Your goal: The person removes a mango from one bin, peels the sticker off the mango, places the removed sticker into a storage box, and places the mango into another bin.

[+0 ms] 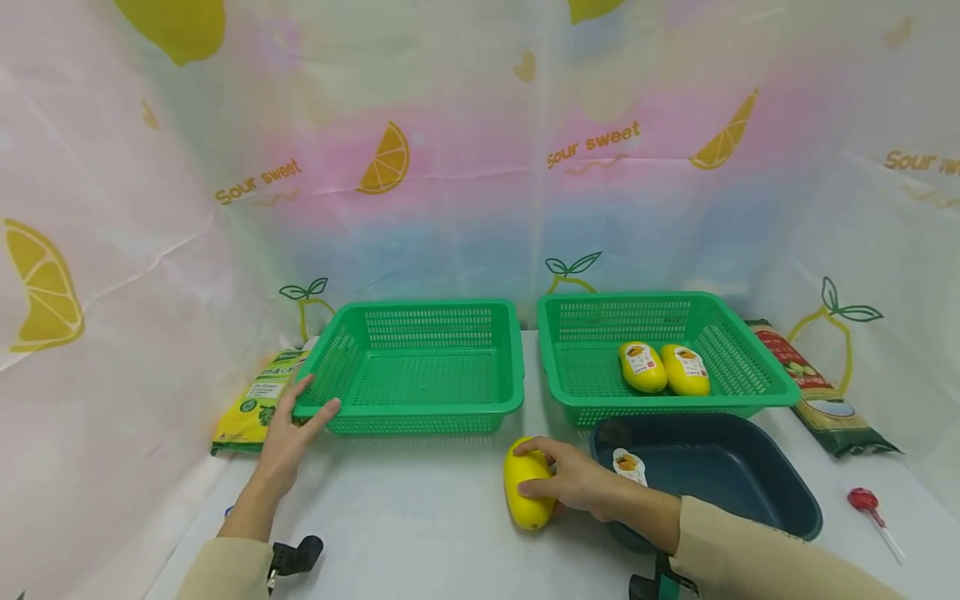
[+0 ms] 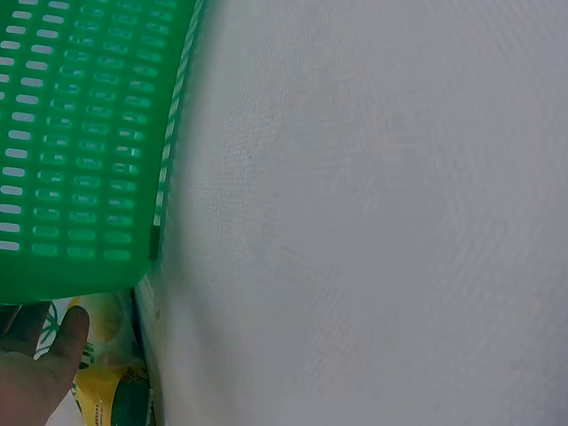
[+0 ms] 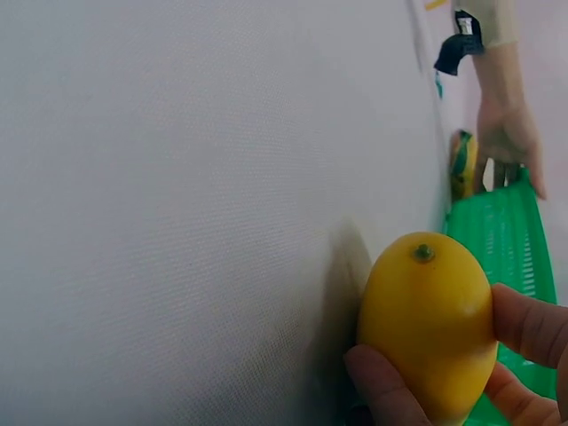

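My right hand (image 1: 573,479) grips a yellow mango (image 1: 527,492) over the white table, thumb on one side and fingers on the other. In the right wrist view the mango (image 3: 429,319) shows its small greenish stem end. My left hand (image 1: 288,437) holds the front left corner of the left green basket (image 1: 423,411), thumb at the front rim and fingers at the side. Part of that hand (image 2: 35,373) shows below the basket corner in the left wrist view. Two labelled mangoes (image 1: 642,367) lie in the right green basket (image 1: 667,402).
A dark blue basin (image 1: 720,467) stands right of my right hand; a white sticker (image 1: 628,465) shows inside it. A yellow packet (image 1: 262,404) lies left of the left basket. Farther right are a red and green packet (image 1: 817,392) and a red lollipop (image 1: 864,500).
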### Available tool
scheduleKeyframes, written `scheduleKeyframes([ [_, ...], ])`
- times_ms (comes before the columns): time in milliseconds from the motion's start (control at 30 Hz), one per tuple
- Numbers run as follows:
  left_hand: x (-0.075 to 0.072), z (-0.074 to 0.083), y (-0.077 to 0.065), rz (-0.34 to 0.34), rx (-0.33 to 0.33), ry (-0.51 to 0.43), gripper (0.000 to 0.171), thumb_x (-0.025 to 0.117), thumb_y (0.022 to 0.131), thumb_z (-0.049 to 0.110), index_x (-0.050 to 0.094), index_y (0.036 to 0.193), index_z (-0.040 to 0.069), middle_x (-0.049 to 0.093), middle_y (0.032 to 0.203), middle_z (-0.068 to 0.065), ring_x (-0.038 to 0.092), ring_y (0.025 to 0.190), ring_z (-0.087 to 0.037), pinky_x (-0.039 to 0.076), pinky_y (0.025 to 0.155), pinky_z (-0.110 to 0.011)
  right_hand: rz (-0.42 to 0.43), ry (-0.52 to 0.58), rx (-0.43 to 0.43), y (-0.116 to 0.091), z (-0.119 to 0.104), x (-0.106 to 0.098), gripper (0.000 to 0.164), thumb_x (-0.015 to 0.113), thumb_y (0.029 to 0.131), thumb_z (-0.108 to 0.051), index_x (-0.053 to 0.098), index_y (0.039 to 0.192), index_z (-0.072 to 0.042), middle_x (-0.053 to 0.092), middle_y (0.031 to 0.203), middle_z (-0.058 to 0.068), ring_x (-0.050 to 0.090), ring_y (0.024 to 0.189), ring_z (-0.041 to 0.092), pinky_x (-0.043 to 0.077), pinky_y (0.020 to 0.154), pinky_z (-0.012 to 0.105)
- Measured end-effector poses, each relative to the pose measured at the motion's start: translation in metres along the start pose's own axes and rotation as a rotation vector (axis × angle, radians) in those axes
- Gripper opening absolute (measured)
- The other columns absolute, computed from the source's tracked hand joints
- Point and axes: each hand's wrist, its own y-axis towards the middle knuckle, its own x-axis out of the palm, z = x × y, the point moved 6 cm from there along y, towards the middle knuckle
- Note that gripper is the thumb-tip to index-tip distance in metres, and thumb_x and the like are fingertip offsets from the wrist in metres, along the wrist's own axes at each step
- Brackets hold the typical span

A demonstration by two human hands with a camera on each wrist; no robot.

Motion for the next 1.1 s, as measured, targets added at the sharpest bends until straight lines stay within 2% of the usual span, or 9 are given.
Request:
scheduleKeyframes([
  [367,0.008,0.004,-0.011,0.054,-0.033,-0.056,0.086,0.063,0.094,0.046,0.011,0.160,0.027,-0.007,0.167,-0.006,-0.003,0.154,-0.034,0.018,0.121,-0.059,-0.011,0.026,0.002,0.001,0.000,0.001,0.047,0.076,0.085,-0.013,0.059,0.129,-0.019,0.049,0.127,0.021,0.057,0.094,0.027,0.058,0.071,0.039],
  [633,0.012,0.002,-0.010,0.061,-0.031,-0.072,0.088,0.065,0.093,0.047,0.011,0.160,0.028,-0.008,0.167,-0.006,-0.001,0.154,-0.033,0.019,0.122,-0.057,-0.011,0.057,-0.005,-0.001,-0.001,-0.003,0.047,0.075,0.085,-0.011,0.059,0.129,-0.017,0.048,0.127,0.023,0.057,0.093,0.028,0.058,0.069,0.040],
  [833,0.010,-0.001,-0.011,0.082,-0.042,-0.087,0.088,0.066,0.092,0.047,0.013,0.159,0.028,-0.008,0.167,-0.006,-0.001,0.154,-0.032,0.019,0.122,-0.056,-0.022,0.052,-0.049,-0.003,-0.009,-0.004,0.048,0.075,0.085,-0.012,0.059,0.130,-0.016,0.050,0.122,0.022,0.057,0.088,0.027,0.054,0.066,0.037],
  [1100,0.010,0.000,-0.012,0.075,-0.036,-0.080,0.087,0.064,0.093,0.047,0.012,0.159,0.028,-0.009,0.167,-0.006,-0.001,0.154,-0.032,0.020,0.122,-0.056,-0.027,0.044,-0.048,-0.011,-0.014,-0.004,0.049,0.076,0.085,-0.013,0.059,0.131,-0.016,0.050,0.122,0.021,0.058,0.087,0.026,0.055,0.065,0.036],
])
